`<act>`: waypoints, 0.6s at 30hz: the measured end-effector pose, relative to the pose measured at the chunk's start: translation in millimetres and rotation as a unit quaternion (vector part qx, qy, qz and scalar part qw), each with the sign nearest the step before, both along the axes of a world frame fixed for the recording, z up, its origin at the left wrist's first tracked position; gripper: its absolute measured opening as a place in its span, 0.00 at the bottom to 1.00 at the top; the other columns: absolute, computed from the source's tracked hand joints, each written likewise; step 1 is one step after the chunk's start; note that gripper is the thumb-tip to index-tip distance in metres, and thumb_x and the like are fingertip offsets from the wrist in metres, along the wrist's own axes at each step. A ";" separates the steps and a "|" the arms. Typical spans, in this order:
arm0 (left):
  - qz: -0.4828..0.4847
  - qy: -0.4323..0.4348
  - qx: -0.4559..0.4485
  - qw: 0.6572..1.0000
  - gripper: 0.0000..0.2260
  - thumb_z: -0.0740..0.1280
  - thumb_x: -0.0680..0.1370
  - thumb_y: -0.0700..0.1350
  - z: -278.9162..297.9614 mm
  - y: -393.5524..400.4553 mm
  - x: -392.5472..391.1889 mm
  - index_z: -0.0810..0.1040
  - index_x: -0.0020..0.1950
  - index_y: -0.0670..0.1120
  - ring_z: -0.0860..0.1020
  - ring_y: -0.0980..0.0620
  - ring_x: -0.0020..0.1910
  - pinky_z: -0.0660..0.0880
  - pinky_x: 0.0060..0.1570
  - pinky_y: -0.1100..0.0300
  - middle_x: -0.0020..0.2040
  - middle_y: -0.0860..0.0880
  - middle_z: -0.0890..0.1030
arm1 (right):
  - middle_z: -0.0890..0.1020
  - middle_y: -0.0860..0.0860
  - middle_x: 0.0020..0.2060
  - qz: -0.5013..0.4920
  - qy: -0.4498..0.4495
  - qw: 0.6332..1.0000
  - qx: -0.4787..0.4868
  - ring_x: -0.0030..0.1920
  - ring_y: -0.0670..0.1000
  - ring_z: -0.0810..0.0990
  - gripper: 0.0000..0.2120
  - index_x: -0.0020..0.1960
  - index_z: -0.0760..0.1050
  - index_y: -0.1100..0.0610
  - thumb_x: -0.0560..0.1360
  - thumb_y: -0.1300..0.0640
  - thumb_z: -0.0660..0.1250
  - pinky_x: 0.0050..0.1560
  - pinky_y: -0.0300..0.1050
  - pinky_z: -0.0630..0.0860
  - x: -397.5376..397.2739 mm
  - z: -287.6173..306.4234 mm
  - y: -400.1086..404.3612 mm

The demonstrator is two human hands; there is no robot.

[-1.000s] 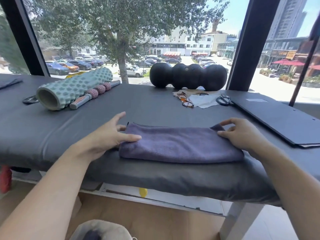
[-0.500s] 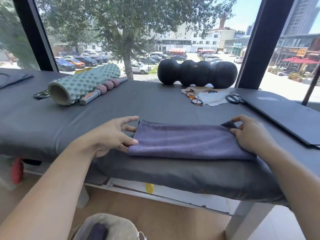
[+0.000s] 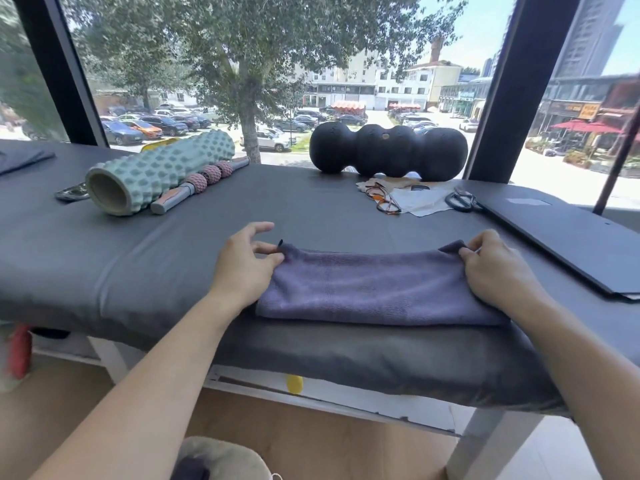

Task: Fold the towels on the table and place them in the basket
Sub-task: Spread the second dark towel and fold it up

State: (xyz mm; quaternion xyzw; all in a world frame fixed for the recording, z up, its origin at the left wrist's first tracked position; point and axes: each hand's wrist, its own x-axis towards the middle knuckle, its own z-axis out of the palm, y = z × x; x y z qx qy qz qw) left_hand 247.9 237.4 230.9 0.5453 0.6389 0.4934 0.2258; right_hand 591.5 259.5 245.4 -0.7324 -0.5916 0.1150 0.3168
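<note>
Both hands are pinching the far corners of the purple towel (image 3: 374,292), left hand (image 3: 247,263) on its left end and right hand (image 3: 495,268) on its right. The towel's folded flat along the near edge of the grey surface (image 3: 173,244). Further back there's a green foam roller (image 3: 156,171) toward the far left and a black peanut roller (image 3: 388,150) at the far edge.

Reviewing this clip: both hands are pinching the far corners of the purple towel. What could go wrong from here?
1. The left hand and right hand pinch only the far corners of the purple towel; the folded layers could slip apart when lifted.
2. The towel lies near the table's front edge, so pulling it back could drag it off.
3. The basket sits low, barely in view; the drop may miss.
</note>
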 end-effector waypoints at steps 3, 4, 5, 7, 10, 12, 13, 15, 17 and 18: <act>0.025 0.032 0.022 0.999 0.16 0.71 0.78 0.39 -2.1 6.1 1.7 0.79 0.64 0.53 0.81 0.52 0.51 0.72 0.51 0.59 0.45 0.56 0.84 | 0.72 0.57 0.45 -0.003 -0.012 1.000 0.015 0.47 0.60 0.70 0.08 0.52 0.67 0.56 0.84 0.51 0.57 0.48 0.52 0.66 -1.8 -0.8 -1.8; 0.030 0.043 0.022 0.998 0.16 0.71 0.78 0.39 -2.3 7.9 2.3 0.79 0.63 0.52 0.81 0.52 0.50 0.71 0.50 0.60 0.46 0.55 0.83 | 0.72 0.57 0.45 -0.003 -0.018 1.000 0.016 0.46 0.60 0.70 0.08 0.52 0.66 0.57 0.84 0.52 0.57 0.48 0.52 0.66 -2.4 -0.8 -2.2; 0.035 0.054 0.018 0.998 0.15 0.70 0.79 0.38 -2.7 9.5 2.9 0.79 0.63 0.52 0.80 0.51 0.49 0.70 0.50 0.60 0.46 0.54 0.83 | 0.72 0.57 0.45 -0.003 -0.022 1.000 0.013 0.46 0.60 0.70 0.08 0.52 0.66 0.57 0.84 0.52 0.57 0.48 0.52 0.66 -2.8 -1.0 -1.6; 0.047 0.079 0.004 0.996 0.14 0.70 0.79 0.38 -3.9 13.3 4.4 0.80 0.62 0.51 0.80 0.50 0.48 0.69 0.49 0.60 0.45 0.53 0.82 | 0.71 0.57 0.45 -0.005 -0.029 1.000 -0.001 0.46 0.60 0.70 0.08 0.53 0.66 0.57 0.84 0.53 0.56 0.48 0.51 0.66 -3.9 -1.7 -0.5; 0.063 0.116 -0.008 0.991 0.12 0.71 0.77 0.39 -4.0 17.3 5.4 0.81 0.59 0.50 0.81 0.47 0.49 0.73 0.50 0.58 0.42 0.54 0.82 | 0.71 0.57 0.45 -0.003 -0.065 0.997 -0.027 0.46 0.60 0.70 0.07 0.52 0.65 0.58 0.84 0.55 0.56 0.48 0.51 0.66 -4.3 -3.3 2.6; 0.072 0.146 -0.014 0.987 0.12 0.73 0.77 0.41 -2.3 17.1 5.1 0.80 0.59 0.51 0.81 0.47 0.51 0.75 0.53 0.56 0.42 0.55 0.82 | 0.71 0.56 0.44 -0.001 -0.086 0.996 -0.037 0.46 0.60 0.70 0.05 0.52 0.65 0.59 0.83 0.57 0.57 0.47 0.51 0.67 -3.7 -4.4 4.3; 0.076 0.164 -0.019 0.983 0.13 0.74 0.77 0.44 -1.4 16.0 4.4 0.80 0.60 0.53 0.81 0.47 0.52 0.76 0.53 0.54 0.43 0.56 0.82 | 0.71 0.55 0.43 -0.001 -0.091 0.995 -0.038 0.46 0.59 0.70 0.04 0.51 0.65 0.59 0.83 0.58 0.57 0.47 0.51 0.67 -4.0 -4.1 4.4; 0.086 0.206 -0.032 0.974 0.15 0.74 0.76 0.50 1.0 12.5 2.0 0.78 0.61 0.55 0.80 0.48 0.56 0.76 0.54 0.53 0.48 0.58 0.84 | 0.74 0.56 0.45 -0.002 -0.106 0.994 -0.032 0.46 0.60 0.72 0.05 0.52 0.65 0.58 0.82 0.57 0.59 0.47 0.51 0.69 -3.8 -4.1 5.1; 0.090 0.240 -0.039 0.966 0.19 0.74 0.75 0.57 5.3 7.4 -0.3 0.77 0.64 0.55 0.79 0.48 0.59 0.74 0.53 0.53 0.55 0.58 0.83 | 0.79 0.61 0.50 -0.006 -0.123 0.992 -0.028 0.49 0.62 0.75 0.07 0.52 0.66 0.57 0.82 0.54 0.60 0.49 0.53 0.72 -2.7 -4.8 7.2; 0.090 0.246 -0.031 0.965 0.21 0.73 0.75 0.60 8.9 4.2 -0.8 0.77 0.64 0.55 0.79 0.49 0.59 0.73 0.53 0.52 0.57 0.58 0.82 | 0.79 0.62 0.51 -0.008 -0.133 0.991 -0.031 0.50 0.63 0.76 0.08 0.52 0.66 0.57 0.82 0.52 0.61 0.50 0.54 0.73 -2.6 -4.3 7.5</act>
